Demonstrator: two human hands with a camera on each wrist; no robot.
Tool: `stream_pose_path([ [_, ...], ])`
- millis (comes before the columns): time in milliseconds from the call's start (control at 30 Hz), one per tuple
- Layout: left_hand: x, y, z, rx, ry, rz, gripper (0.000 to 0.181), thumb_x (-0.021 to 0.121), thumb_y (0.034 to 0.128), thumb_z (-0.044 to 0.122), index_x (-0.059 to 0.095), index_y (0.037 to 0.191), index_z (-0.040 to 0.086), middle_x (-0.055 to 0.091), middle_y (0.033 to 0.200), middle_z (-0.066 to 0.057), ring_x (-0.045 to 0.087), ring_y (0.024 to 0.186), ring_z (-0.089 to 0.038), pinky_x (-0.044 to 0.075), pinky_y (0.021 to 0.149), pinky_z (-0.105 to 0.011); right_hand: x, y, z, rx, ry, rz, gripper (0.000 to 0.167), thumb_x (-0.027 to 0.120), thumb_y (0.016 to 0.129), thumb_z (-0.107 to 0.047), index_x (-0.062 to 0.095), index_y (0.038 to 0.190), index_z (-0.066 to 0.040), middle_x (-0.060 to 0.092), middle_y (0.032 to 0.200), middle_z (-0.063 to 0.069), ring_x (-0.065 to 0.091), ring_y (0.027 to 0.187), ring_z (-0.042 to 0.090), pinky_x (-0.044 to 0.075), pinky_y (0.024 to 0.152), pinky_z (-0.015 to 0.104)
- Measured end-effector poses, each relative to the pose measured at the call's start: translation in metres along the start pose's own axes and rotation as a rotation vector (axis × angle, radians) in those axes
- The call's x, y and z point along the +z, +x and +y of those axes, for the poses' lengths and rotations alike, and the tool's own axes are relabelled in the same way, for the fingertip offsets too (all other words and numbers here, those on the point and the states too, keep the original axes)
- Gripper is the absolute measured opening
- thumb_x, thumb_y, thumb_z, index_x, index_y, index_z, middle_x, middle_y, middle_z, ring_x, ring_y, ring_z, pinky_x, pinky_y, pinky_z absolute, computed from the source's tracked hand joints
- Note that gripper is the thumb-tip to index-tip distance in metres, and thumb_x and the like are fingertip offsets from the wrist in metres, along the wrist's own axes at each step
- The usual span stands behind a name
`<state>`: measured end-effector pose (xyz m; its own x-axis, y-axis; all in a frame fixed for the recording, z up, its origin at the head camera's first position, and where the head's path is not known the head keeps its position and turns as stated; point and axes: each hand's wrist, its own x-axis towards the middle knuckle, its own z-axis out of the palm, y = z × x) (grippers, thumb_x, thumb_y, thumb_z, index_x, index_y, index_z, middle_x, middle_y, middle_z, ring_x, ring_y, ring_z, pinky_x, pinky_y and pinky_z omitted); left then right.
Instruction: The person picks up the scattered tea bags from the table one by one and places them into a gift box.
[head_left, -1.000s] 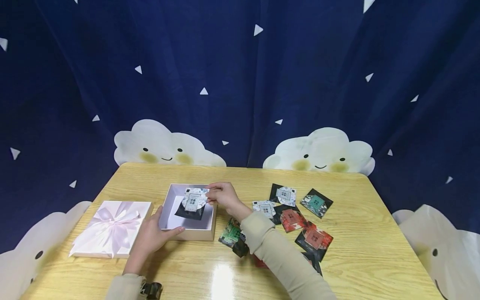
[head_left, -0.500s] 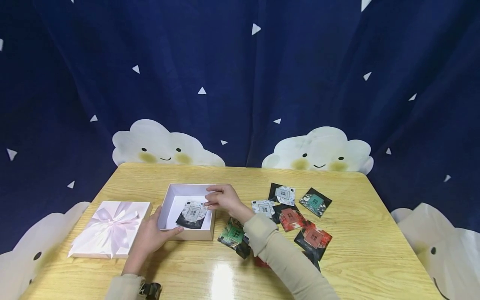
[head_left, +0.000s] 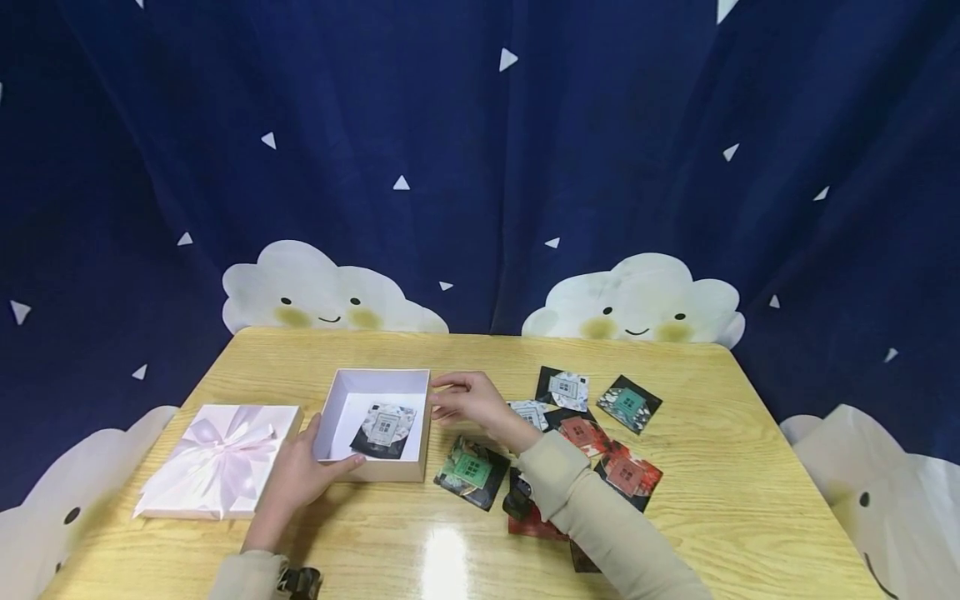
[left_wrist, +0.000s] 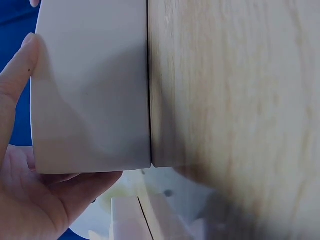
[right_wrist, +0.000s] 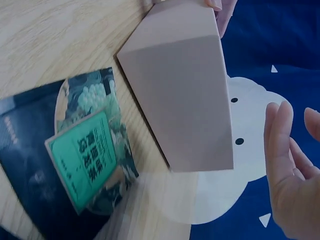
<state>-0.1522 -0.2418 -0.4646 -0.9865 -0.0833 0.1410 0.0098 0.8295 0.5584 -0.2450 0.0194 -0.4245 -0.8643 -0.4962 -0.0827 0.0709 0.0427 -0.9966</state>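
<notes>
Only your head view shows the grey-labelled sachet (head_left: pixel 384 430) lying inside the open box (head_left: pixel 390 472), between your hands, its label's long axis running away from you, far end leaning right. Your left hand (head_left: pixel 303 468) grips the box's near corner; your right hand (head_left: pixel 480 407), fingers loosely extended, holds nothing.

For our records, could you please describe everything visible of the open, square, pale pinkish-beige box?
The open, square, pale pinkish-beige box looks like smooth, stiff cardboard, with plain visible outer walls and a whitish interior. It stands with its mouth upward on the yellowish wood-grain table, left of centre. A black-and-white printed square sachet lies inside, toward the near wall. The left hand grips the box's near left corner, thumb along the front rim.
</notes>
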Motion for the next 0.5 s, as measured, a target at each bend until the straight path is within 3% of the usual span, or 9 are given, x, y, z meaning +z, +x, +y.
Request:
stream_pose_path([
  [267, 0.000, 0.000, -0.001, 0.009, 0.001, 0.009, 0.110, 0.072, 0.0661, 0.056, 0.027, 0.132, -0.019, 0.039, 0.121, -0.044, 0.043, 0.108, -0.054, 0.038, 0.089, -0.060, -0.014, -0.013, -0.005, -0.020, -0.007, -0.017, 0.038, 0.061, 0.086, -0.004, 0.052, 0.120, 0.009, 0.067, 0.091, 0.016, 0.067, 0.074, 0.024, 0.055, 0.067, 0.037],
  [500, 0.001, 0.000, 0.000, 0.021, 0.005, 0.015, 0.109, 0.073, 0.0662, 0.055, 0.027, 0.131, -0.020, 0.038, 0.122, -0.044, 0.042, 0.108, -0.055, 0.038, 0.089, -0.060, -0.027, -0.026, -0.009, -0.041, -0.041, -0.008, 0.038, 0.062, 0.085, -0.005, 0.052, 0.120, 0.007, 0.066, 0.086, 0.009, 0.066, 0.072, 0.019, 0.053, 0.071, 0.046],
])
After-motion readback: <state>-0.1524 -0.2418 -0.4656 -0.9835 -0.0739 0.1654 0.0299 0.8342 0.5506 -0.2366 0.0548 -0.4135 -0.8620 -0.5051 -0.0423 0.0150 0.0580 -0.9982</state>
